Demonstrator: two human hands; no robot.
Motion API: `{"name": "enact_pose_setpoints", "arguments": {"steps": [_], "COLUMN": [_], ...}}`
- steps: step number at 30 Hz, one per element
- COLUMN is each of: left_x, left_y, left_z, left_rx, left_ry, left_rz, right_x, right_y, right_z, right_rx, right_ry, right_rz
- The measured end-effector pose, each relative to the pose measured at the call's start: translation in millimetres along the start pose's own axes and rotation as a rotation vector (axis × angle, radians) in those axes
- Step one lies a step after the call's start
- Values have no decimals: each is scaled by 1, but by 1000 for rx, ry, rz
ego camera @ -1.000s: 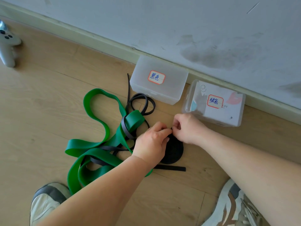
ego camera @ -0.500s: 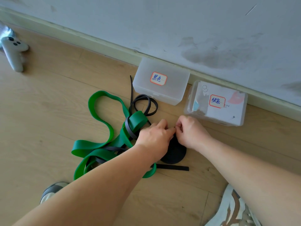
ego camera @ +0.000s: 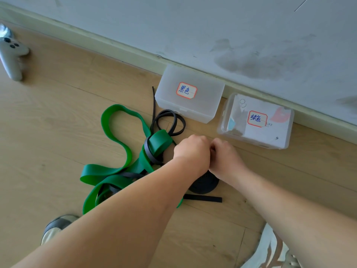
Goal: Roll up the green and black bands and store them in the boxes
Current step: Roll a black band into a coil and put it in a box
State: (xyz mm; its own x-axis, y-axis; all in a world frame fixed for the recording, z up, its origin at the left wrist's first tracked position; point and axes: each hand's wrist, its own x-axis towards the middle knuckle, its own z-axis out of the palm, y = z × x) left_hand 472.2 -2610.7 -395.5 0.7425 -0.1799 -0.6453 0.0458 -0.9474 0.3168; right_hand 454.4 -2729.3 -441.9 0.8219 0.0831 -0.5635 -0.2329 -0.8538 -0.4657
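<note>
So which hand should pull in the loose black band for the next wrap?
Left, probably. The loose black band loops left of the black roll, tangled through the green band, right beside the left hand. The right hand sits on the roll's far side, better for steadying it.

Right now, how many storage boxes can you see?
2. The frosted box stands against the baseboard, beyond the black band; the clear box lies just right of it. No others show.
</note>
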Motion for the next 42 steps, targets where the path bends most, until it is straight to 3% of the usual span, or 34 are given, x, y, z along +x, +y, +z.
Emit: {"name": "enact_pose_setpoints", "arguments": {"steps": [5, 12, 17, 25, 29, 32, 35, 42], "left_x": [-4, -5, 6, 15, 7, 0, -4, -6], "left_y": [0, 4, 8, -14, -29, -36, -47, -55], "left_z": [7, 10, -4, 10, 19, 29, 35, 27], "left_rx": [-65, -132, -113, -312, -565, -589, -711, -496], "left_ry": [69, 58, -7, 35, 98, 158, 109, 28], "left_rz": [-56, 5, -44, -120, -164, -136, -103, -20], "right_x": [-1, -7, -11, -17, -20, -22, -24, -24], "right_y": [-1, -1, -5, 8, 6, 4, 5, 7], "right_z": [-2, -6, -11, -8, 3, 7, 9, 10], "right_rx": [-7, -1, 69, 152, 214, 205, 205, 217], "right_ry": [-18, -42, -1, -84, 56, 124, 155, 178], "right_rz": [11, -19, -46, 68, 125, 70, 28, -30]}}
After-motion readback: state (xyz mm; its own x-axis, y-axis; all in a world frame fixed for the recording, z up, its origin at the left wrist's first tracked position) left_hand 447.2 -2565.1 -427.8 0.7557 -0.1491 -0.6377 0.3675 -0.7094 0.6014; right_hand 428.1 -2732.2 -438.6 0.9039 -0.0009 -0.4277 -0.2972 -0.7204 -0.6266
